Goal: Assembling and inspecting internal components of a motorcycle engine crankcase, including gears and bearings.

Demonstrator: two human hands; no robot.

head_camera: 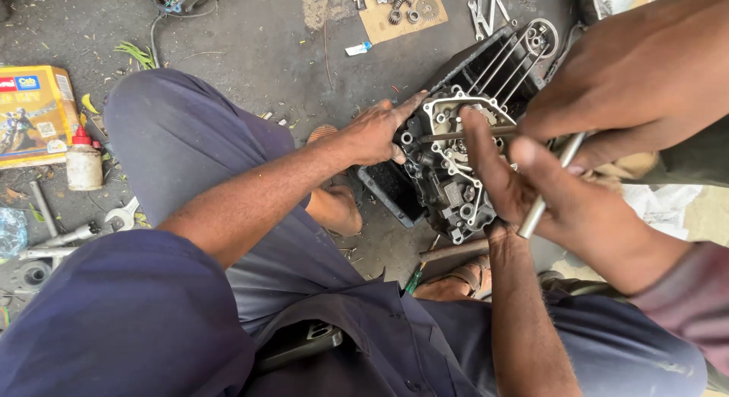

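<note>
Several tools and gears lie scattered on the stained concrete floor (pixel 266 40). Left hand (pixel 376 131), fingers spread flat, presses the engine crankcase (pixel 456 162) (beside a sandalled foot). Right hand (pixel 493 158), loosely curled, touches its gasket face under a co-worker's hands (pixel 607 139) gripping a metal rod (pixel 550 181).

engine casing (pixel 456 177) sits on floor (pixel 258 48), bottle (pixel 83 163) far left, gears (pixel 402 6) behind.
</note>
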